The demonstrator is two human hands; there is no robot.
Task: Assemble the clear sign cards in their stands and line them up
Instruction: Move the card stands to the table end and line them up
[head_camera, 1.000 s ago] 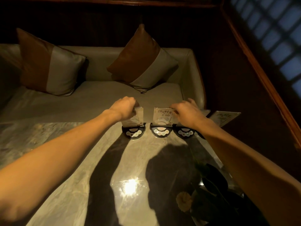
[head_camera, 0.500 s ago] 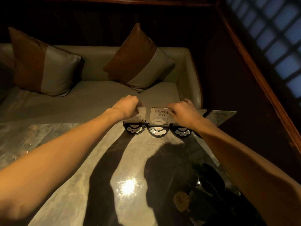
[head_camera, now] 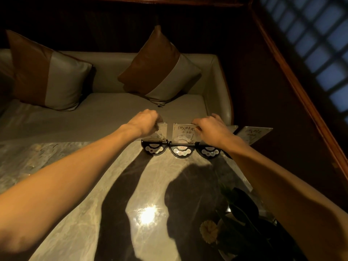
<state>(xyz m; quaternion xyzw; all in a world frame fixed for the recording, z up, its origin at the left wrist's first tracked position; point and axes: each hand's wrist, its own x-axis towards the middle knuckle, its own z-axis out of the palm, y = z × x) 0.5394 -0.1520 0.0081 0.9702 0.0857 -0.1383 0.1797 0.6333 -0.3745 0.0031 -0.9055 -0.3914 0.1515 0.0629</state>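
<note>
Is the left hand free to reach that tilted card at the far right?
Probably not. The left hand grips the leftmost card, and the right hand and its forearm lie across the way to the tilted card.

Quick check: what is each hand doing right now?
Left hand: closed on the top of the left card.
Right hand: fingers curled over the third card, which it hides; grip cannot be told.

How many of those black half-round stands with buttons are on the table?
3 in plain view, in a row at the marble table's far edge: left stand, middle stand, right stand. A fourth may be hidden behind the right forearm.
</note>
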